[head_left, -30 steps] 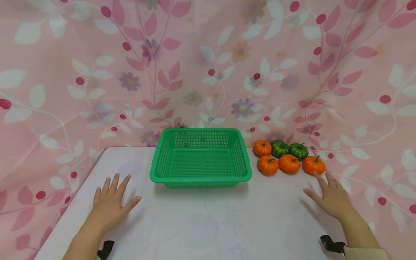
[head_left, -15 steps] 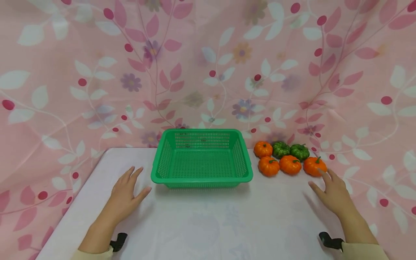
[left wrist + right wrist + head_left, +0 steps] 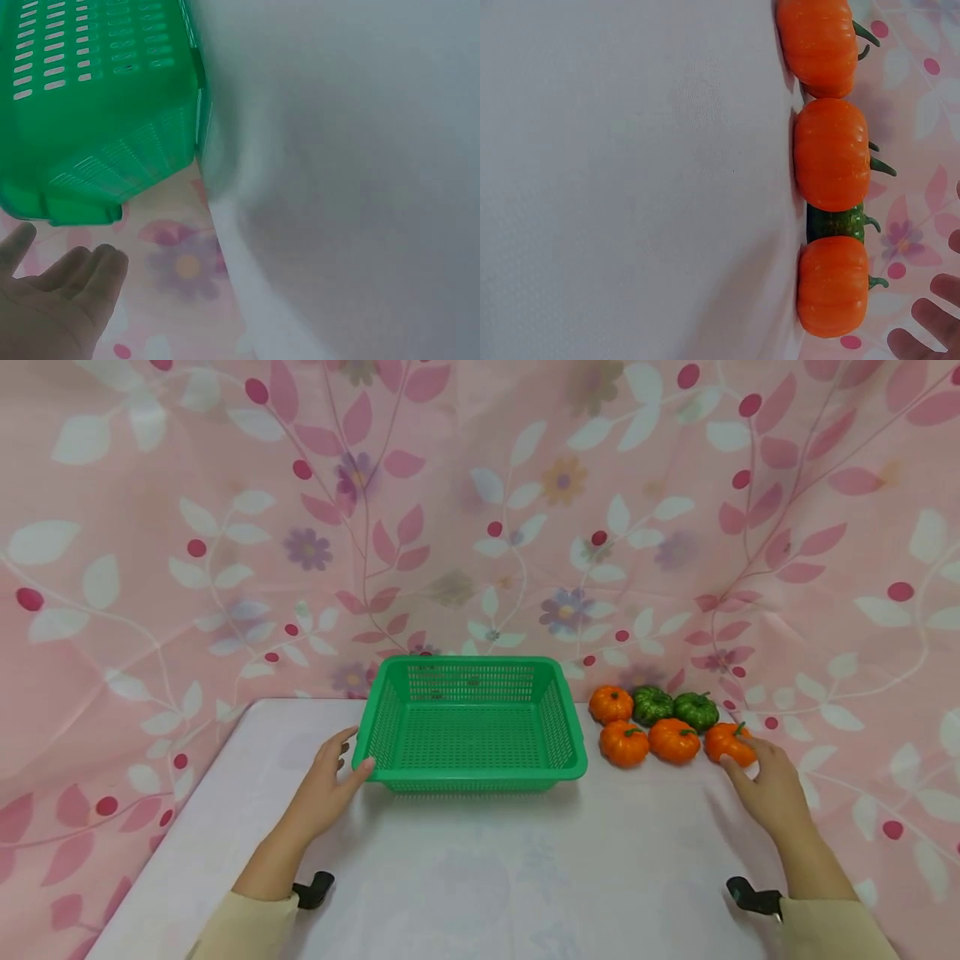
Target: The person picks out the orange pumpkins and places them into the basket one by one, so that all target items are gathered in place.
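A green plastic basket (image 3: 468,774) with slotted walls stands at the back middle of the table. My left hand (image 3: 324,789) is at its left end, thumb and fingers spread around the rim corner; in the left wrist view the fingertips (image 3: 112,259) show just short of the basket's rim (image 3: 82,214). At the right, my right hand (image 3: 771,781) reaches over the nearest orange pumpkin (image 3: 726,743), thumb and fingers apart on either side of it. The right wrist view shows those fingers (image 3: 934,319) beside the end orange pumpkin (image 3: 832,289), not closed on it.
Beside that pumpkin lie two front orange pumpkins (image 3: 624,744) (image 3: 674,741). Behind them sit another orange pumpkin (image 3: 611,704) and two green pumpkins (image 3: 652,705) (image 3: 696,712). A pink floral cloth (image 3: 450,527) hangs behind the white table (image 3: 480,877).
My left hand has moved right and forward from the table's left side to the basket's left rim. My right hand has edged forward to the rightmost orange pumpkin, its fingers bending over it.
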A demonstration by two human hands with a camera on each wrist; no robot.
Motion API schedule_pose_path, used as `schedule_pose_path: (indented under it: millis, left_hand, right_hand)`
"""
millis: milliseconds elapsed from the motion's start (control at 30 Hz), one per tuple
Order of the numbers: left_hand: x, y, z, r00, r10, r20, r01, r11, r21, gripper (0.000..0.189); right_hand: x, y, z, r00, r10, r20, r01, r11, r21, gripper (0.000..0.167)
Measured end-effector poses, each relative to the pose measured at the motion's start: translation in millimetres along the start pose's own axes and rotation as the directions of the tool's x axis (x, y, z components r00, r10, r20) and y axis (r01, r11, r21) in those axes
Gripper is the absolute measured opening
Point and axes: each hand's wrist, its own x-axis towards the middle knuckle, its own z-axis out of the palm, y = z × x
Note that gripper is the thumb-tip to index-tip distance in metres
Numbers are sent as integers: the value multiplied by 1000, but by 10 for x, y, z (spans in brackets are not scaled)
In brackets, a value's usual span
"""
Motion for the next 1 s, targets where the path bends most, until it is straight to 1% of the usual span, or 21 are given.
schedule_pose_path:
  millis: [133,233,367,433,533,633,700,767,833,900,1000]
  left_hand:
    - [61,-20,31,1000,-18,23,21,994,-105,72]
    - [87,-34,52,998,-44,41,49,991,-127,74]
    - [106,-52,84,993,-95,67,105,983,-152,75]
    - [118,-54,102,992,-102,80,115,976,-183,76]
    - [134,-46,129,990,-99,96,118,970,-214,77]
    - [136,-34,144,990,-96,107,117,970,-214,80]
    - [130,-37,147,988,-105,110,127,968,-216,81]
    - [118,-46,141,987,-114,112,136,968,-213,82]
    - [102,-60,130,984,-135,113,156,965,-209,82]
    - [89,-70,117,984,-143,111,163,965,-204,82]
    - [83,-68,100,983,-145,109,165,964,-209,82]
  right_hand:
    - [47,-7,-2,999,35,-5,-35,999,30,65]
    - [79,-11,-8,999,53,-9,-53,997,50,63]
    - [128,24,-8,996,84,2,-84,994,72,63]
    - [161,67,-5,996,94,-2,-93,993,76,62]
    - [219,148,-6,994,104,-37,-101,992,75,60]
    - [274,220,-11,990,112,-91,-105,992,75,59]
    - [298,242,-7,986,130,-105,-121,989,84,59]
    - [310,264,5,984,151,-96,-143,986,88,62]
    - [314,275,25,980,190,-59,-183,977,105,65]
    - [319,296,44,974,226,-23,-222,968,119,68]
    - [332,334,62,963,269,3,-267,954,135,72]
